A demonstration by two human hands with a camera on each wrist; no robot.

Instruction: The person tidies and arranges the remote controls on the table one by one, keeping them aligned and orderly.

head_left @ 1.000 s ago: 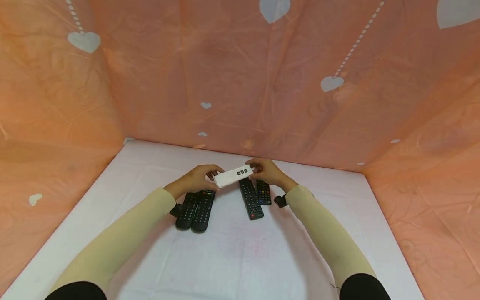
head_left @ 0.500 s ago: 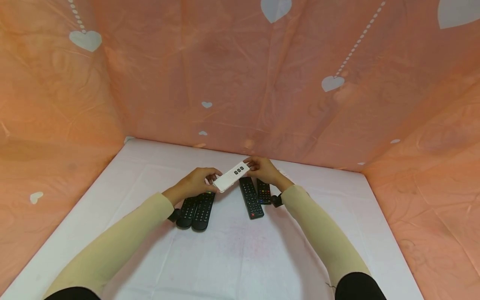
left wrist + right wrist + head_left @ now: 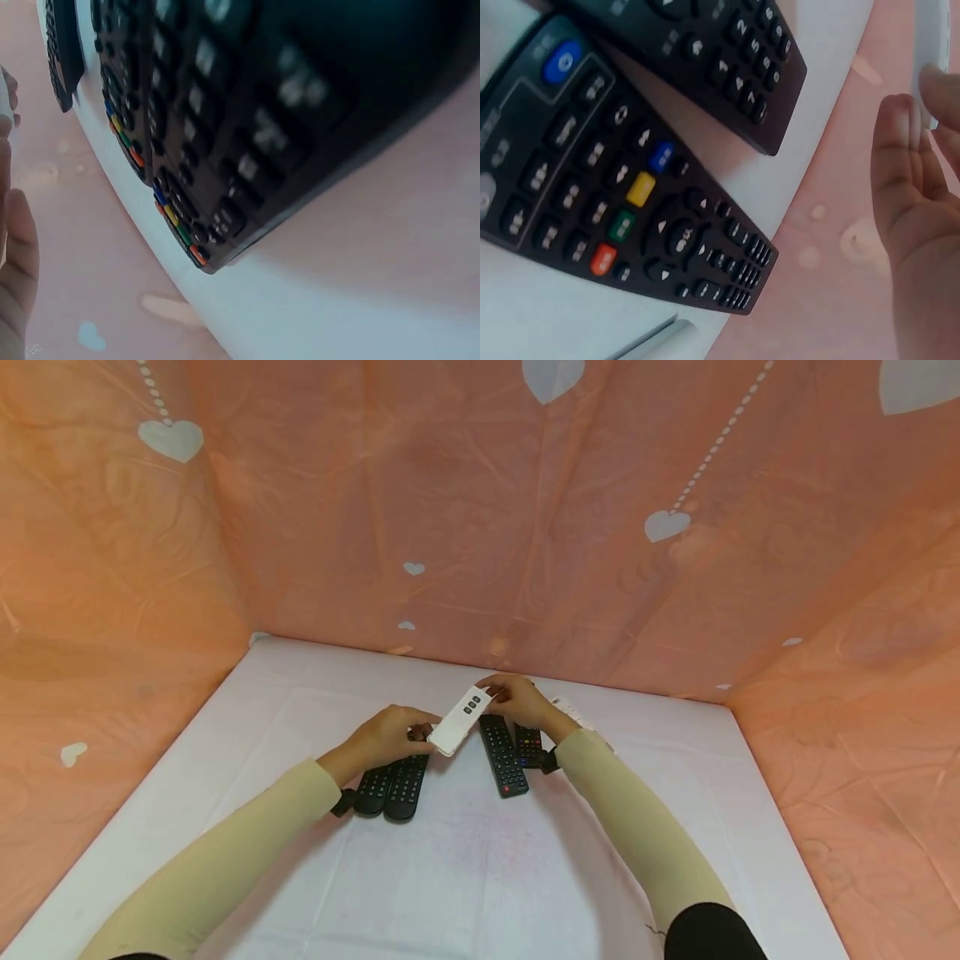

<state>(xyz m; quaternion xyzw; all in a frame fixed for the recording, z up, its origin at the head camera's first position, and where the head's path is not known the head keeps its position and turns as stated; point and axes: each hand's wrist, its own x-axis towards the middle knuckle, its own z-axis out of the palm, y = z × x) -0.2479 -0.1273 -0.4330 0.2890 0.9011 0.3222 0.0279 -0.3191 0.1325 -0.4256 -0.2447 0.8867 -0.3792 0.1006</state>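
Note:
A white remote control with a few dark buttons is held slantwise above the table between both hands. My left hand pinches its near end, thumb below and fingers above. At its far end my right hand pinches the corner with curled fingers. In the right wrist view the white remote's edge meets the fingertips. Below the left hand lie two black remotes, one left and one right. Near the right hand lie a longer black remote and another black remote, partly hidden.
A white table carries everything. Behind the right wrist a white object with small marks shows partly; its kind is unclear. Orange sheeting with pale hearts encloses the table's back and sides.
The white remote has turned more steeply, its near end coming lower. My left hand has moved slightly down and my right hand slightly left. The black remotes stay put.

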